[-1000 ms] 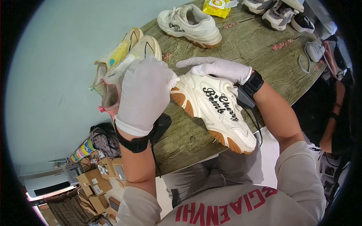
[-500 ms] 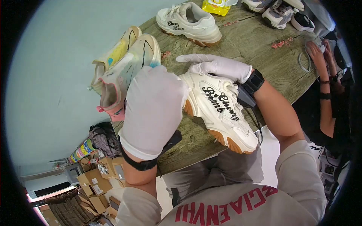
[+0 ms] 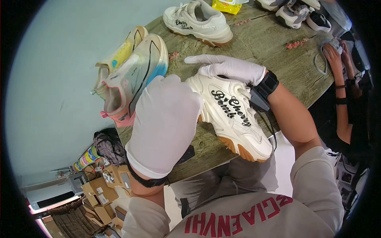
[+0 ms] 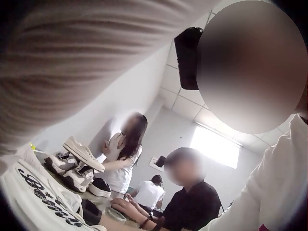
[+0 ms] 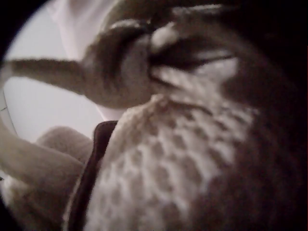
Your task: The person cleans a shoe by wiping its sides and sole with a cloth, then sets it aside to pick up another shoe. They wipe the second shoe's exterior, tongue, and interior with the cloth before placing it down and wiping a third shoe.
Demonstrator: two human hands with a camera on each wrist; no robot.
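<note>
A white sneaker (image 3: 232,107) with "Cherry Bomb" lettering and a tan-brown sole lies on its side, toe past the table's front edge. My gloved left hand (image 3: 164,123) is at its heel, back of the hand up. The hand's own back hides its fingers, so I cannot tell what they hold. Along the shoe's opening, my gloved right hand (image 3: 234,70) touches the collar, one finger stretched straight out to the left. In the right wrist view, pale textured fabric (image 5: 154,159) fills the foreground, dark and blurred. The lettered shoe side (image 4: 41,197) sits low in the left wrist view.
Another white sneaker (image 3: 198,23) stands at the back. Two pastel running shoes, one yellow (image 3: 123,51) and one pink-blue (image 3: 135,79), line the wall side. A yellow packet (image 3: 228,6) and grey shoes (image 3: 291,16) are farther back. At right, another person's hands (image 3: 335,57) work by a lace.
My left hand has moved down and right across the heel, covering more of the sole and uncovering the pastel shoe. My right hand stays put. The other person's hands have come onto the table.
</note>
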